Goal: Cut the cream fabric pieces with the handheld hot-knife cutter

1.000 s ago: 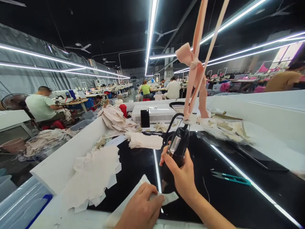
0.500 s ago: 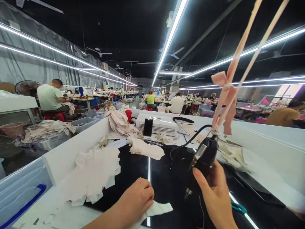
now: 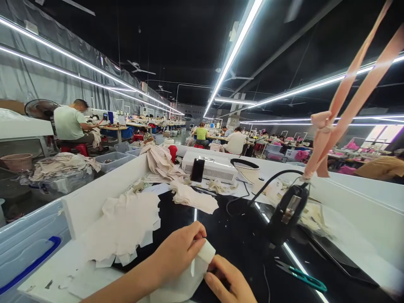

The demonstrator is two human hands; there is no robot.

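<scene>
Black tool: the black hand-held tool with a shiny metal plate [image 3: 288, 214] has just left the right hand [image 3: 229, 280]; half a second ago that hand was around its body, and now it hangs untouched right of centre, in the lower half of the frame.
Pink strap: the knotted pink fabric strap [image 3: 342, 105] at the upper right carries the tool, with the thick black cable [image 3: 268, 189] looping off to its left.
What the release means: the right hand looks freed for the cloth, so both hands now attend to one piece.
Cream cloth: the pale cream fabric piece [image 3: 206, 251] is at the bottom centre, its upper corner raised and partly hidden by fingers.
Left hand: the left hand [image 3: 184, 248] is closed on that upper corner, thumb and curled fingers pinching it.
Right hand: half curled, thumb and forefinger parted at the cloth's right edge; whether they pinch it or only touch it I cannot tell.
Teal snips: the teal-handled thread snips [image 3: 303, 275] lie at the lower right, touched by neither hand.
Cut stack: the spread pile of cream fabric pieces [image 3: 126, 227] lies left of the hands.
</scene>
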